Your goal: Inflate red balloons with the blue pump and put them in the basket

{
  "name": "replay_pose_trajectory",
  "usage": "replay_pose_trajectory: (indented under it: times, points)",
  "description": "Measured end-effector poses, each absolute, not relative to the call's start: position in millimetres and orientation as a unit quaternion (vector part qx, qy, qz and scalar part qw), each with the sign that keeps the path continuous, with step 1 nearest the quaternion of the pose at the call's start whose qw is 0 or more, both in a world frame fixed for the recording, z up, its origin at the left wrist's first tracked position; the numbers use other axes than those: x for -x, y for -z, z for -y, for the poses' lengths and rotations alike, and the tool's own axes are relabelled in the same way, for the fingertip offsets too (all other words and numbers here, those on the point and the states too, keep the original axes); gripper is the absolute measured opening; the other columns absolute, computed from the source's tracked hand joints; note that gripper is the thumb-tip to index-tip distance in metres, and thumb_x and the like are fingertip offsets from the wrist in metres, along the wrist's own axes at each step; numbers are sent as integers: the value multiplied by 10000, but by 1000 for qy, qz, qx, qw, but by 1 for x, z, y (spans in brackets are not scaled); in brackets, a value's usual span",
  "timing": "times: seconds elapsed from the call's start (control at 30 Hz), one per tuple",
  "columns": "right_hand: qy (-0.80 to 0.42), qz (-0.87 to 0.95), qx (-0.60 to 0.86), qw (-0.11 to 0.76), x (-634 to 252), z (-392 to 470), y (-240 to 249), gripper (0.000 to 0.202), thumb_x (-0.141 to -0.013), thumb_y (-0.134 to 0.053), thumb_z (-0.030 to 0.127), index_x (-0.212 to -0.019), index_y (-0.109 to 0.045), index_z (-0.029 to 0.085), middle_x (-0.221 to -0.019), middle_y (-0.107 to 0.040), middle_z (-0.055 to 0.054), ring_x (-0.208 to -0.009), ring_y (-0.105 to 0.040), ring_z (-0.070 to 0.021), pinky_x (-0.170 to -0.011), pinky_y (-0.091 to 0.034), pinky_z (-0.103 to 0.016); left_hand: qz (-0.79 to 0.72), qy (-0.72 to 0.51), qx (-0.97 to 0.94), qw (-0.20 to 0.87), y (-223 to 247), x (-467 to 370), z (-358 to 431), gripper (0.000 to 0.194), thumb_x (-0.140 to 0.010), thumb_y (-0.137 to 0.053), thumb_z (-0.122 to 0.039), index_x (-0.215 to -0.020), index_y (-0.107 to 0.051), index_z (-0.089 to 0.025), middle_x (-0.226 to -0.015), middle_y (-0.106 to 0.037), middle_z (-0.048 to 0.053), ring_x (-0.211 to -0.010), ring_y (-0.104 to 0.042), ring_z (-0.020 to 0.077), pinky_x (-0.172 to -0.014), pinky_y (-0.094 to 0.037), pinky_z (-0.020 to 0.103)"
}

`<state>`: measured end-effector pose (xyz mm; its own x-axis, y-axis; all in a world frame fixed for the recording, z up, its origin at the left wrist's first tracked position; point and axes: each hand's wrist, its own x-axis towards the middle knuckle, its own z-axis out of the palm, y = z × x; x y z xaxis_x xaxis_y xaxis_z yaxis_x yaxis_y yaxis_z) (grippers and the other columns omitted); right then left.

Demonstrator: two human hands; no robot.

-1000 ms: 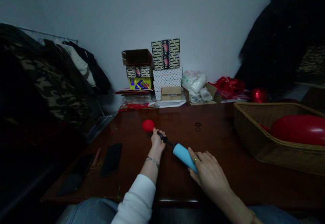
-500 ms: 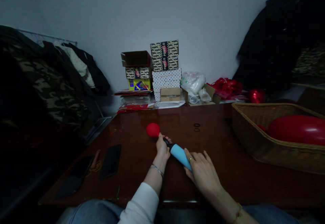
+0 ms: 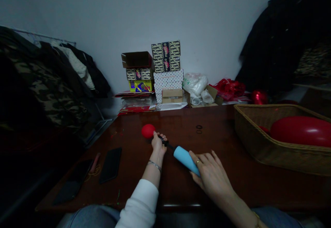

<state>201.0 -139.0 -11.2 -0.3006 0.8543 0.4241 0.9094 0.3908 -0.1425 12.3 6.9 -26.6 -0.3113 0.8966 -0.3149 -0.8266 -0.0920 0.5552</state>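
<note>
A small, partly inflated red balloon (image 3: pixel 148 131) sits on the nozzle end of a hand balloon pump (image 3: pixel 184 159) with a light-blue barrel and black front. My left hand (image 3: pixel 158 143) is closed around the black front end, its fingers against the balloon's neck. On the barrel's rear part, my right hand (image 3: pixel 210 171) is wrapped with the thumb beneath. A length of black rod shows between the black end and the blue barrel. The pump slants above the dark wooden table (image 3: pixel 181 190).
At right stands a wicker basket (image 3: pixel 243 131) with a large red balloon (image 3: pixel 302 131). Two dark phones (image 3: pixel 110 164) lie at left beside a reddish stick (image 3: pixel 95 162) and rubber bands. Dark rings (image 3: pixel 199 127) lie mid-table. Stacked boxes (image 3: pixel 165 55) stand at the back wall.
My hands have moved apart, the left shifting left with the balloon and the right slightly right. More of the black rod is exposed. The view has shifted slightly.
</note>
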Motion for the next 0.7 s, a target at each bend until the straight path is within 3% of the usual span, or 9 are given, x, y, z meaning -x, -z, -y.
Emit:
replay_pose_trajectory:
  times: [0.33,0.7]
  points:
    - [45,807,554,200,-214,139,4,524,-719,-591,229,-1239,-537,191,-949,-641,-62,-924,-534,-249,-994,-286,-488,-323,-744,-36,584,29,-6,-8,301,-951,-346,-359,-702,-382,-194,-515,-359,-55,-366,-354,51,-345,-277,143]
    - [41,787,594,162,-194,138,9,516,-767,-581,243,-1275,-507,186,-1032,-641,-69,-1015,-520,-247,-1051,-199,-495,-343,-720,-63,599,47,-48,11,297,-919,-427,-383,-696,-402,-187,-511,-390,-51,-378,-373,60,-366,-299,159]
